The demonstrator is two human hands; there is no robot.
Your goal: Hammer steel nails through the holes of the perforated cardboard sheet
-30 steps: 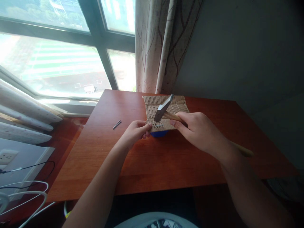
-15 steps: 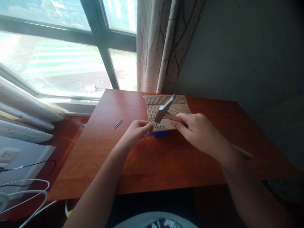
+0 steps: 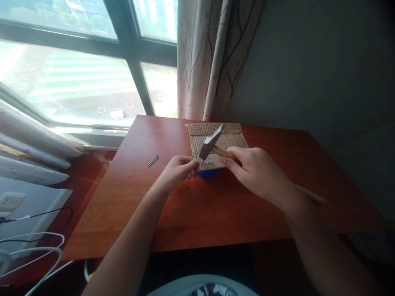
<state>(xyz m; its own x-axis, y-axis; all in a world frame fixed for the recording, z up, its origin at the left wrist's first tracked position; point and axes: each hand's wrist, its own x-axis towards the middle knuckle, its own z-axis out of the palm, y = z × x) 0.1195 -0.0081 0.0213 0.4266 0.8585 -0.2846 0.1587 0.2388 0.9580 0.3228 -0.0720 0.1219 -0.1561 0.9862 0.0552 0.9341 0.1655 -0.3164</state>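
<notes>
A piece of cardboard (image 3: 199,144), pierced with rows of small holes, rests on top of a blue object (image 3: 208,173) that is mostly hidden. Several nails (image 3: 207,163) stand in a row near its front edge. My left hand (image 3: 179,169) is closed on the cardboard's front left corner, thumb on top and fingers underneath. In my right hand (image 3: 256,168) is a hammer (image 3: 210,144), gripped by its wooden handle. The metal head hangs close over the left end of the nail row; whether it touches a nail, I cannot tell.
Two loose nails (image 3: 153,160) lie on the reddish-brown wooden table (image 3: 123,197), left of my left hand. Behind it are a window (image 3: 92,82) and a curtain (image 3: 197,61). White cables (image 3: 46,248) hang at the lower left, beside a wall socket (image 3: 12,201).
The hammer has shifted slightly left and its head has dipped a little over the nails. My left hand and the cardboard have stayed in place.
</notes>
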